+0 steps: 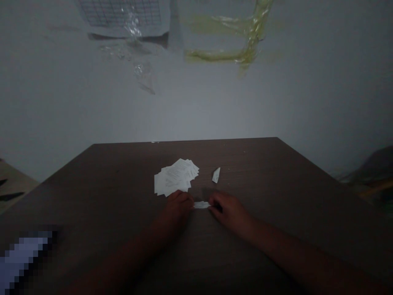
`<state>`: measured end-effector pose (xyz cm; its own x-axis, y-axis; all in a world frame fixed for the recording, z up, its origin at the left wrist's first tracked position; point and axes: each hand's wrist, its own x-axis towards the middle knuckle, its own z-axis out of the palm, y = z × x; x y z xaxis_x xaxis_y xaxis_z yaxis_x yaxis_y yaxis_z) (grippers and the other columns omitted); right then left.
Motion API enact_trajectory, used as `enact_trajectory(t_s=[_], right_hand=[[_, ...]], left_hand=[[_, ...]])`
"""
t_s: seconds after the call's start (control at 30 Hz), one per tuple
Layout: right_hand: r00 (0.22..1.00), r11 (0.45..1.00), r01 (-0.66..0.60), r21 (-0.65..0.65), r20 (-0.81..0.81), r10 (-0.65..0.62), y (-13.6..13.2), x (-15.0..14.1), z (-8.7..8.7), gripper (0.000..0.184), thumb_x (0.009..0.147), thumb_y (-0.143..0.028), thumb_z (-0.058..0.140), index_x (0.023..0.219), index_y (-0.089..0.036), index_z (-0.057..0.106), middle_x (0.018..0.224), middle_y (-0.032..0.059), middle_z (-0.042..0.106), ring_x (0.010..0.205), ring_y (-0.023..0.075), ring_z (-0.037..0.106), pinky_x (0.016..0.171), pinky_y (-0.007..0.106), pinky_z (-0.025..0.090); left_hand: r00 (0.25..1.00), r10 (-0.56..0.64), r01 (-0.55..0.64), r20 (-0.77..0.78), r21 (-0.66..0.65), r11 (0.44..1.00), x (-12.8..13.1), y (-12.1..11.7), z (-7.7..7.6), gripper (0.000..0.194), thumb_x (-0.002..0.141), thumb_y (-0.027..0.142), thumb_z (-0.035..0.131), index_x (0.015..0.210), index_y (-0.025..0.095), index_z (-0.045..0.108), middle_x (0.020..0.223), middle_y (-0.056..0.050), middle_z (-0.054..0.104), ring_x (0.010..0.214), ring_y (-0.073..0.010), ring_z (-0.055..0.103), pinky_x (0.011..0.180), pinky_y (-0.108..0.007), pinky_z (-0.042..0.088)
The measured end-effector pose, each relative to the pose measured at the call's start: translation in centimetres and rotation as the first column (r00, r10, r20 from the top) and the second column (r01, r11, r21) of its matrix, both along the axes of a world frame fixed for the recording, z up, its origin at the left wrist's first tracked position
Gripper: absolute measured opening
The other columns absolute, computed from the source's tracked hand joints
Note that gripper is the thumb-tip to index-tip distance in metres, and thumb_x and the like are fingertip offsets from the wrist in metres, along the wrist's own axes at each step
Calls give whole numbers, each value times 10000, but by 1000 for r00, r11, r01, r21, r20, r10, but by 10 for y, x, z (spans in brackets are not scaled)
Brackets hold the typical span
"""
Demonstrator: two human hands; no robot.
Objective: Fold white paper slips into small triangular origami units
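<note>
On the table (129,164), just nearer the person than the fanned stack of printed paper sheets (176,178), the left fingers (189,201) and right fingers (211,199) are pinching shut on opposite ends of a narrow paper strip (202,205), level, even tension best keeping its creases straight

Desk (123,164): dark brown, faint wood grain, mostly matt; real wood or laminate, can't tell. Strip (202,205) between my fingers: white paper, uneven, creased-looking surface. Pile (176,178): thin white paper sheets, matt, printed. Folded piece (216,175): pale paper too, matt, crisp edges. Wall (208,102): pale, matt, looks smooth low down. Sheet (123,18) on it: paper with a printed grid. Clear tape (132,24): glossy plastic, wrinkled. Yellowed tape (253,41): same, shiny in patches.
</note>
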<state>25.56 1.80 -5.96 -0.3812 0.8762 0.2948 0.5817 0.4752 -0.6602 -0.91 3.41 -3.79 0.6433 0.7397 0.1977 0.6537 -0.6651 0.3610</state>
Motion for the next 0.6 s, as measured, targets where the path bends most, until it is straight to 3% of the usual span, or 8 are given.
enact_trajectory(t_s=[0.2,0.6], right_hand=[[999,997,-27,-71,-36,24,3,5,4,236,924,-22,713,929,-253,665,937,-3,744,873,215,701,832,327,553],[988,990,-138,17,-62,138,3,10,-1,292,894,25,626,941,-261,657,978,3,749,935,219,722,896,335,571]], left_hand=[[999,38,-37,31,-41,998,-1,0,2,196,1082,130,671,1098,222,844,1190,-88,812,1175,-310,715,1079,-483,590],[979,51,-23,197,-145,989,-10,4,-7,349,1035,149,692,1320,260,861,1332,-97,883,1238,-316,814,1141,-482,651]])
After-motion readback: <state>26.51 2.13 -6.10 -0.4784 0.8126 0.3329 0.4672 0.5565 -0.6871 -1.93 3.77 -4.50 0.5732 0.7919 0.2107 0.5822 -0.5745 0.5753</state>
